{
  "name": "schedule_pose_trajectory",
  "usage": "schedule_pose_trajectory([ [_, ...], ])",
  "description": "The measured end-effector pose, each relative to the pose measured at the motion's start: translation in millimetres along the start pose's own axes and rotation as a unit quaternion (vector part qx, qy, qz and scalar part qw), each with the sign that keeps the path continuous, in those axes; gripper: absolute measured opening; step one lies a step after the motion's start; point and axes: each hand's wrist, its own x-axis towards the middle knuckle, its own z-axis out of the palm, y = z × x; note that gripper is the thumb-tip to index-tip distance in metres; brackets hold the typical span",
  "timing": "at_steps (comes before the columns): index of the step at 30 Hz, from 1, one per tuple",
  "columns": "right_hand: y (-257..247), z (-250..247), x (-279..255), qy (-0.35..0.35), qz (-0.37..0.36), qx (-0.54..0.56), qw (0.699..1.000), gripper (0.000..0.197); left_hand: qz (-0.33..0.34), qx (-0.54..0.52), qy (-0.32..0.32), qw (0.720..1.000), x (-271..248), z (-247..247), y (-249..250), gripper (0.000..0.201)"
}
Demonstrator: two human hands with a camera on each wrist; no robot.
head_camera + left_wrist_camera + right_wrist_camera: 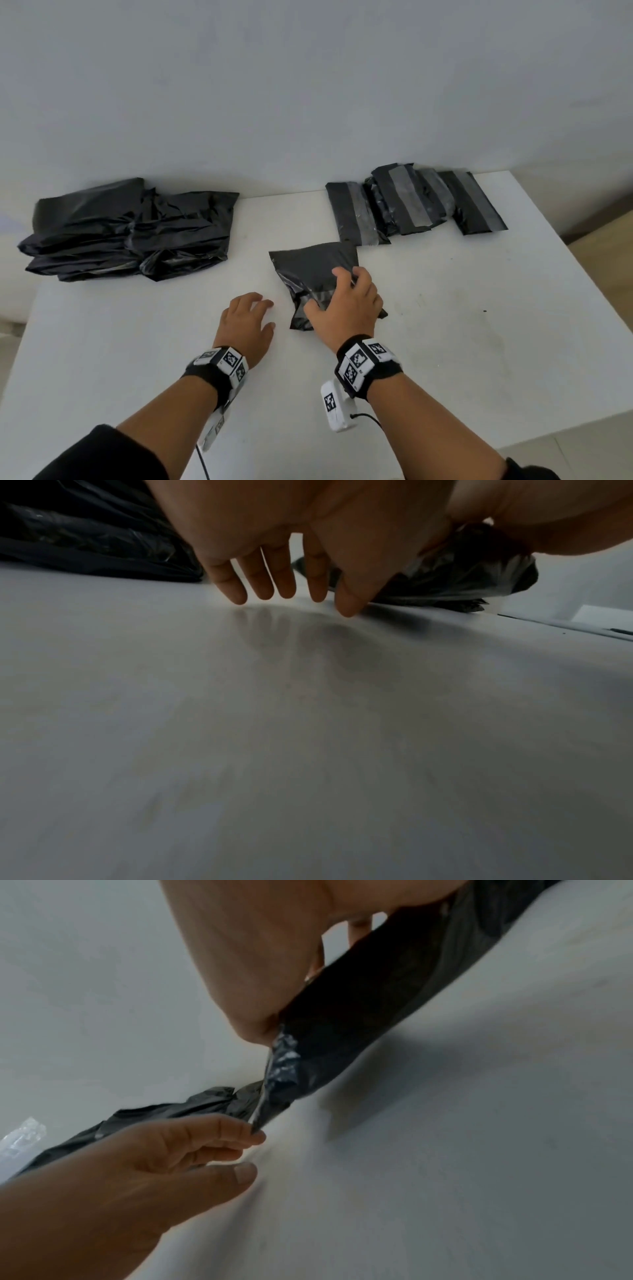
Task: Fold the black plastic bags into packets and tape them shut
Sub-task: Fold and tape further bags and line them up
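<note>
White surface (445,342) first: a heap of unfolded black bags (130,229) far left, finished taped packets (411,202) far right. Mid-surface lies the current bag (311,270), folded, tape strip maybe already on, hard to tell. Right hand (346,305) grips its near edge with curled fingers; left hand (245,320) hovers beside, fingers spread, holding nothing. Next up: press it shut, probably.
</note>
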Motion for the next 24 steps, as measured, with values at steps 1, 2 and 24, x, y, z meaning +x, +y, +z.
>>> schedule_pose_trajectory([
  [1, 1, -4, 9, 0.03, -0.008, 0.015, 0.999, 0.068, 0.004, -0.003, 0.003, 1.0, 8, -1, 2, 0.043],
  [2, 3, -8, 21, 0.056, -0.01, 0.027, 0.998, 0.066, 0.007, -0.006, 0.005, 1.0, 16, -1, 4, 0.043],
  [24, 25, 2, 206, -0.098, -0.038, -0.122, 0.987, 0.067, 0.061, 0.05, -0.073, 0.994, 76, 24, 6, 0.076],
])
